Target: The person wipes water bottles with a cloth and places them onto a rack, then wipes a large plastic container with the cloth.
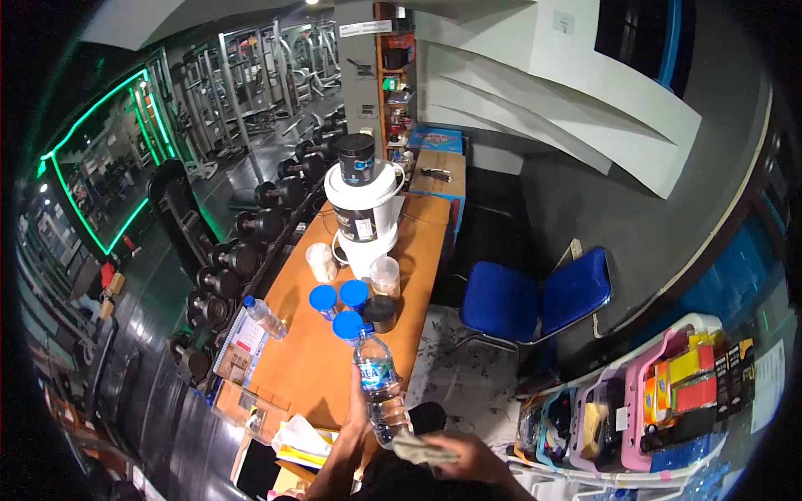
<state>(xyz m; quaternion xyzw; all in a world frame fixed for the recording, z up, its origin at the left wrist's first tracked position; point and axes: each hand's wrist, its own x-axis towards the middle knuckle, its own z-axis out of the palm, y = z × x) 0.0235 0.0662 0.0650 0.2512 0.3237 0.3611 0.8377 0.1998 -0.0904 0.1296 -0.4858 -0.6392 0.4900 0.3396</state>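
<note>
Black dumbbells (279, 194) line the floor beyond the left edge of a long orange-brown wooden tabletop (305, 376). Over its near right edge, the left hand (357, 411) curls its fingers round a clear plastic, blue-capped water bottle (381, 386); the right hand's (472, 461) fingers grip a folded beige cloth (424, 449) at its base.
</note>
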